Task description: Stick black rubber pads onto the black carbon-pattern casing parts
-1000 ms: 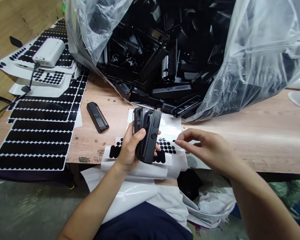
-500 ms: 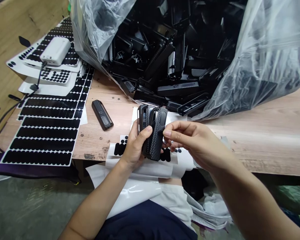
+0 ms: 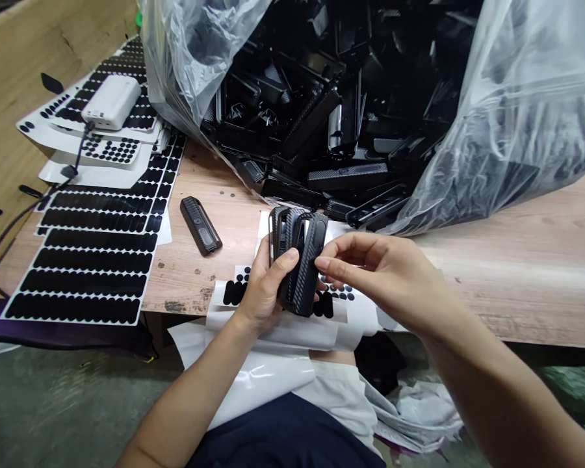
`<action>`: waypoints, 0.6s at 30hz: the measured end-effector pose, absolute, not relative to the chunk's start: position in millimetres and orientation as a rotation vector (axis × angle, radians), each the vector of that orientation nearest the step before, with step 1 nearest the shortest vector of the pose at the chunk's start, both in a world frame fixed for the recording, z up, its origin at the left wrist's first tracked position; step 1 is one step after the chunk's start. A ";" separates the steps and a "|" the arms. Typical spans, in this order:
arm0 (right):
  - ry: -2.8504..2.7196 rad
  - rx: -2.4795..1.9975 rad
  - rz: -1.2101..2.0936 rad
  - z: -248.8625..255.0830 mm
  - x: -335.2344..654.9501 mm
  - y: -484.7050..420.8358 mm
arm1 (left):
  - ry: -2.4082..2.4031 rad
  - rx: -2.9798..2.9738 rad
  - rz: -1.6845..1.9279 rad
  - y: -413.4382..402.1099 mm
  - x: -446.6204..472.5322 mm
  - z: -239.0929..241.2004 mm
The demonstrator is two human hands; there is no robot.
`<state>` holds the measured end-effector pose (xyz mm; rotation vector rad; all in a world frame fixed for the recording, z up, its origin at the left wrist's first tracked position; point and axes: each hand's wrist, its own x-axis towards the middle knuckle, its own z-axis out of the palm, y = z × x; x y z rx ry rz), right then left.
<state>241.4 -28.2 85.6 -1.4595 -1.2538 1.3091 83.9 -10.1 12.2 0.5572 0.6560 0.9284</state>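
My left hand [image 3: 263, 292] is wrapped round several black plastic casings [image 3: 305, 286] with a carbon-fibre pattern, held side by side and upright, thumb across the front. Thumb and forefinger of my right hand [image 3: 385, 270] are pinched at the right edge of the frontmost casing, over what looks like a small black round sticker [image 3: 312, 260], mostly hidden by the fingertips. Beneath both hands, a white sheet of black stickers [image 3: 233, 292] lies at the table's front edge, its backing curling down toward my lap. One loose casing [image 3: 201, 226] rests on the table to the left.
A large clear plastic bag [image 3: 507, 130], full of black casings [image 3: 346, 170], takes up the back of the wooden table [image 3: 517, 273]. Sticker sheets [image 3: 82, 279] are piled at the left. On them sits a white power bank [image 3: 112, 101] with a black cable [image 3: 29, 205].
My right fingertips have shifted very slightly left against the front casing. The left hand still holds the same casings, and the view has moved a little.
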 end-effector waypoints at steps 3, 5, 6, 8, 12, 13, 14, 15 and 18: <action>-1.346 -1.492 1.261 88.8 240.2 -28.2 | 0.647 0.564 0.922 -10.4 83.7 12.4; -1.401 -1.512 1.225 90.3 239.2 -28.0 | 0.647 0.563 0.923 -10.6 83.8 12.4; -1.428 -1.516 1.210 90.7 238.9 -27.9 | 0.649 0.563 0.923 -10.7 83.9 12.5; -1.470 -1.501 1.181 89.9 239.0 -28.0 | 0.649 0.568 0.921 -10.7 84.2 12.5; -1.522 -1.492 1.079 84.4 242.4 -31.2 | 0.632 0.562 0.926 -11.1 85.2 11.8; -1.559 -1.526 0.995 83.6 242.6 -31.7 | 0.630 0.553 0.936 -11.2 85.6 11.2; -1.603 -1.579 0.863 83.6 241.4 -31.3 | 0.628 0.541 0.943 -11.3 86.1 10.4; -1.640 -1.633 0.688 84.8 238.1 -29.8 | 0.626 0.530 0.947 -11.4 86.6 9.5; -1.729 -1.744 0.213 95.6 208.5 -16.1 | 0.613 0.507 0.980 -12.1 88.3 6.9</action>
